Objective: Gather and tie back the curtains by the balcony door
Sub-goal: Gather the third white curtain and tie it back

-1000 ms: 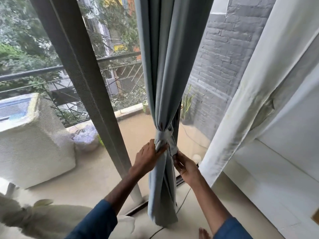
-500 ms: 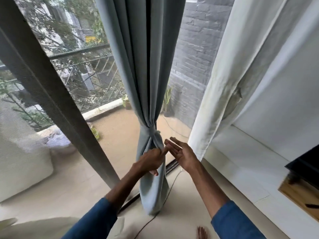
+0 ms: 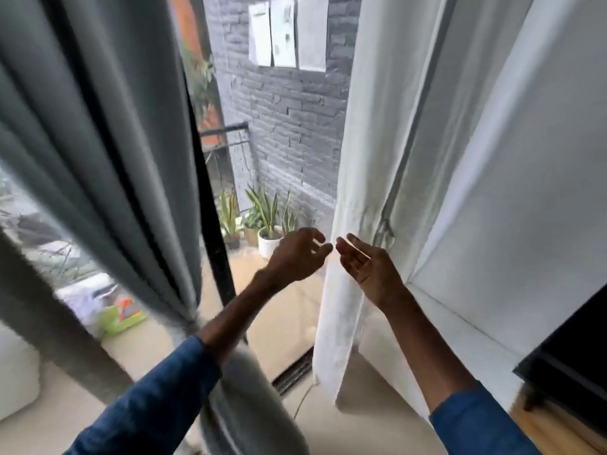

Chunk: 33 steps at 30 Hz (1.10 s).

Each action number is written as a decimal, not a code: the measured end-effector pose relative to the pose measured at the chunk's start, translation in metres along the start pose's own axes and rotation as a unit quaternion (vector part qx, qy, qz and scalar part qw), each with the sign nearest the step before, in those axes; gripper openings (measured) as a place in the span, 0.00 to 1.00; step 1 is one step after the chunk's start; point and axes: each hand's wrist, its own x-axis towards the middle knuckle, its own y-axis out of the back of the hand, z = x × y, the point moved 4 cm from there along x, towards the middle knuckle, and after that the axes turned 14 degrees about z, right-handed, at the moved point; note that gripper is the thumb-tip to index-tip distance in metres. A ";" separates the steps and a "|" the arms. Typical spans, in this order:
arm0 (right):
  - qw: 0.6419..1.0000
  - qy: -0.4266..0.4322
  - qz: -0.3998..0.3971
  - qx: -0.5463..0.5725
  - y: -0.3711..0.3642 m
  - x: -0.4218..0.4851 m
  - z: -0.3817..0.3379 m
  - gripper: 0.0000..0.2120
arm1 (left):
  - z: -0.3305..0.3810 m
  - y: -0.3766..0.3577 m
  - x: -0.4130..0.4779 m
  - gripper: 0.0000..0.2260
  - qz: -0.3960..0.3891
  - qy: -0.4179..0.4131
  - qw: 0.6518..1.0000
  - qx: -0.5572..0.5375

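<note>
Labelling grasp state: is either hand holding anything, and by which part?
Nothing held. The left hand and right hand are both open, fingers relaxed, near the edge of the white curtain, gripping no fold.

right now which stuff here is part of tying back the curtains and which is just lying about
Part of the job:
grey curtain
white curtain
left hand
right hand

Just lying about:
potted plants
papers on the brick wall
green bag
black cabinet

Head camera looks down, near white curtain (image 3: 364, 159).
</note>
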 end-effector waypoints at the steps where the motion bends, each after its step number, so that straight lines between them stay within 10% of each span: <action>1: 1.000 0.017 -0.004 -0.010 -0.001 0.004 -0.023 0.11 | 0.016 -0.001 0.016 0.12 0.023 -0.017 1.000 0.000; 11: 0.954 0.267 -0.086 -0.107 -0.060 0.002 -0.285 0.13 | 0.233 0.037 0.153 0.16 0.250 -0.177 0.949 -0.072; 23: 0.818 0.545 -0.087 -0.163 -0.184 -0.033 -0.502 0.10 | 0.419 0.131 0.272 0.38 0.448 -0.328 0.830 -0.047; 33: 0.710 0.673 -0.020 -0.208 -0.285 -0.056 -0.605 0.19 | 0.482 0.230 0.341 0.29 0.515 -0.382 0.767 -0.003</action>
